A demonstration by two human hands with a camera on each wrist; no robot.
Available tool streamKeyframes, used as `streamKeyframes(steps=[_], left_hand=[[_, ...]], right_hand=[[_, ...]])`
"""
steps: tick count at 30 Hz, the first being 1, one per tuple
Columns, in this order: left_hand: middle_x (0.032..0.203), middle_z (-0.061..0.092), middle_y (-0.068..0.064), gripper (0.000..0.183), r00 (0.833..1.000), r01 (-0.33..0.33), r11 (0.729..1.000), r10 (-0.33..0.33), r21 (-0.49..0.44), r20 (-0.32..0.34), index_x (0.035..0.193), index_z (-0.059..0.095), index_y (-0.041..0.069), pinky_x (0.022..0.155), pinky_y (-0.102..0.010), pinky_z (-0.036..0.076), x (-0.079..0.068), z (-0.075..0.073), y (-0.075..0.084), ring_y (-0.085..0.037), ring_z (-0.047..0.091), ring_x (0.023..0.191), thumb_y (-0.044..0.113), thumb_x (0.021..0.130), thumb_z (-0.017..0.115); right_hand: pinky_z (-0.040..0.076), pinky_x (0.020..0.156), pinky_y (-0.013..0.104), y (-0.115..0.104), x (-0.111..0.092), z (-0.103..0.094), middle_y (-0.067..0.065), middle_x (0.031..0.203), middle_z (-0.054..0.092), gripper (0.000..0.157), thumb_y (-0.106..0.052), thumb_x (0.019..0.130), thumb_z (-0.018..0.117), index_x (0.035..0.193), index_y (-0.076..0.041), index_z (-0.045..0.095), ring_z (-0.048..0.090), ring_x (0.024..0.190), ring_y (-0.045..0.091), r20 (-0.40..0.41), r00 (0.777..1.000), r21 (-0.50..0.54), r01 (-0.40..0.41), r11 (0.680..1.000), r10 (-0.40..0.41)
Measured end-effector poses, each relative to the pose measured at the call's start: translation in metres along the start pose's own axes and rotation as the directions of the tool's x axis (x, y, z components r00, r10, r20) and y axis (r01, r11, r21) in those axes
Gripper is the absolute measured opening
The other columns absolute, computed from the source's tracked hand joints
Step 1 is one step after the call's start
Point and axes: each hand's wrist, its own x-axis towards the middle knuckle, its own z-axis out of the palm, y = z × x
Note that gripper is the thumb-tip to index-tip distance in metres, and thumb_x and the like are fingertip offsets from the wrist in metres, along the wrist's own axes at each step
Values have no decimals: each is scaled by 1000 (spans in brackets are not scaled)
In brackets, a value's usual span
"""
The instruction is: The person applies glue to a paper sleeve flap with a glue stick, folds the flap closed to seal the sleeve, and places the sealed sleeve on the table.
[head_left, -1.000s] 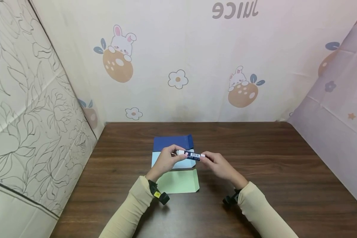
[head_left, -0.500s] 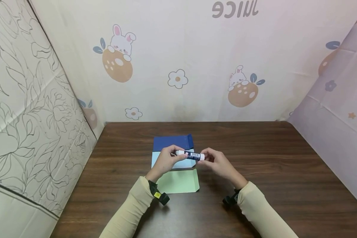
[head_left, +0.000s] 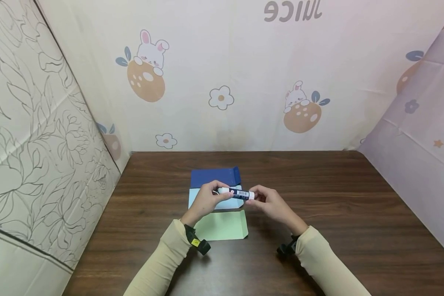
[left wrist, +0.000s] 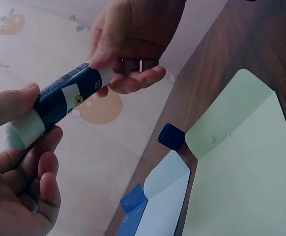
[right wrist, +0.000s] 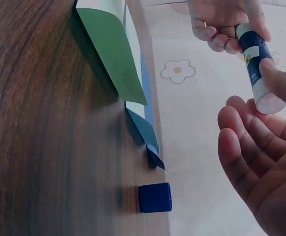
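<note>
Between both hands a glue stick [head_left: 241, 194] is held up above the paper envelopes. It has a dark blue label and white ends. My left hand [head_left: 206, 201] pinches one white end between thumb and finger; in the left wrist view, pale glue [left wrist: 14, 137] shows at that end. The thumb and a finger of my right hand [head_left: 271, 204] grip the other end, at the white base. A blue cap [right wrist: 155, 197] lies on the table apart from the stick, seen in both wrist views. Beneath the hands is a light blue envelope [head_left: 218, 204], partly covered.
Behind it is a dark blue envelope [head_left: 211, 176], and a light green envelope [head_left: 223, 226] lies nearer me. Their side flaps stick out to the right. The brown wooden table [head_left: 336, 222] ends at a patterned cloth wall [head_left: 251, 119].
My right hand's fingers have shifted round the base of the glue stick, showing more of its white end. The left hand holds its place.
</note>
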Motion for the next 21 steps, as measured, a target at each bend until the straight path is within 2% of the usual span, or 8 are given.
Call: streamKeyframes(steps=[3,6,8,11,18,21], left_hand=[[94,65,-7,24,1000,-12,1000,12,15,10,104,69,8,60,-24,40,-1,0,0,-16,50,73,25,87,74],[93,64,-8,25,999,-30,999,29,30,34,105,68,8,59,-23,41,-1,-1,1,-15,49,70,25,88,73],[93,64,-8,25,998,-38,999,37,31,43,105,68,8,59,-23,41,-1,-1,2,-14,49,68,25,88,73],[94,64,-7,25,999,-27,999,26,27,40,106,68,9,59,-22,41,-1,-1,0,-14,49,68,26,88,73],[95,64,-7,26,1000,-20,1000,20,19,18,106,69,10,60,-22,41,0,-1,-1,-15,50,70,26,87,74],[96,64,-8,26,1000,-25,1000,25,14,11,106,68,9,61,-23,42,0,0,-1,-16,51,71,26,87,74]], right_hand=[[42,60,24,0,-1,-1,13,77,56,19,-24,97,60,103,-7,64,50,68,19,56,998,6,18,1000,-18],[44,60,26,1,-2,0,14,74,55,32,-29,103,48,96,-1,62,52,67,19,119,993,41,-4,999,0],[45,61,27,0,-2,0,11,72,56,38,-30,104,44,92,3,59,54,66,18,132,991,67,-30,997,21],[46,62,27,-2,-2,1,11,72,57,38,-30,104,45,92,4,59,54,67,17,116,993,69,-45,997,36],[50,63,34,-2,-1,0,18,82,60,26,-26,101,52,102,-2,64,58,75,33,56,997,68,-52,996,48],[50,63,34,-1,0,-1,16,83,60,25,-25,101,53,104,-3,65,58,75,31,46,997,71,-57,996,54]])
